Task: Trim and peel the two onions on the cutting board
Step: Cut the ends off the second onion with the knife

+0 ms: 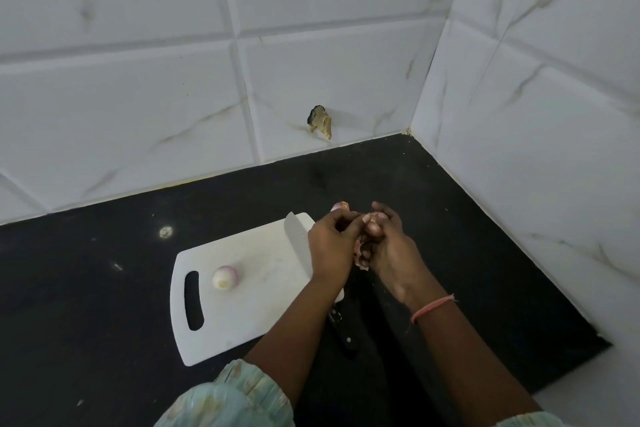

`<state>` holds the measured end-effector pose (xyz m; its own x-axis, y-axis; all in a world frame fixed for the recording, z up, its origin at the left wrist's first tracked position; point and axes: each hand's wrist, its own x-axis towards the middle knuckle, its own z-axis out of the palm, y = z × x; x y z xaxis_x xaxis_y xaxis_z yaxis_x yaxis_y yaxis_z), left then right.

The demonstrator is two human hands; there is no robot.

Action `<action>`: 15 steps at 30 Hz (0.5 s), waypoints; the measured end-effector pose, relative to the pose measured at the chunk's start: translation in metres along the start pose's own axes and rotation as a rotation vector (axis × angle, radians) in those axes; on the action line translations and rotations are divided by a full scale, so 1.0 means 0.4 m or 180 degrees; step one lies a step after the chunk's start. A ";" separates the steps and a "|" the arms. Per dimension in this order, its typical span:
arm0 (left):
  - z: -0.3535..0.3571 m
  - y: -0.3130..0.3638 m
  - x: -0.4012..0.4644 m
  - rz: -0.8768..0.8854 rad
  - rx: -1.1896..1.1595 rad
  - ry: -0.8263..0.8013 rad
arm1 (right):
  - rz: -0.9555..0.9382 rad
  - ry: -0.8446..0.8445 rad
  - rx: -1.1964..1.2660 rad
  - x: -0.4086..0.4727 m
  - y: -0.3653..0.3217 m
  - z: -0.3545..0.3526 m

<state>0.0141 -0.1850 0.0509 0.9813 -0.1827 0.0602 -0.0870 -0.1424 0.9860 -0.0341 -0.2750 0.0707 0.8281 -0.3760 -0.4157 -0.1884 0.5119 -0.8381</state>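
I saw the left hand (329, 246) and right hand (384, 246) curled together around an onion (375, 220), seemingly pinching its skin; the peeled onion (225, 277) sat on the cutting board (256, 305).

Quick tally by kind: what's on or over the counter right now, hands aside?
Onions: 2, a peeled onion on the board, and an onion in the hands
Cutting board: 1
Knife: 1
Total: 4
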 end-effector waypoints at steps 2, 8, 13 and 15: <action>-0.002 -0.003 0.007 0.0063 0.0179 -0.0087 | -0.0055 -0.0090 -0.0009 -0.006 -0.007 -0.011; 0.003 -0.004 -0.018 0.0146 -0.0318 -0.1405 | -0.0428 -0.0007 -0.1073 -0.010 -0.008 -0.022; 0.012 -0.014 -0.044 0.0182 -0.0601 -0.1732 | -0.0644 0.0628 -0.1120 0.000 -0.010 0.008; 0.022 -0.014 -0.057 0.0166 -0.0614 -0.1613 | -0.0651 0.0663 -0.1216 0.007 -0.014 0.013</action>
<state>-0.0093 -0.1885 0.0426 0.7667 -0.6377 0.0743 -0.0537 0.0517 0.9972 -0.0281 -0.2750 0.0760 0.7525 -0.6060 -0.2579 -0.2453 0.1055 -0.9637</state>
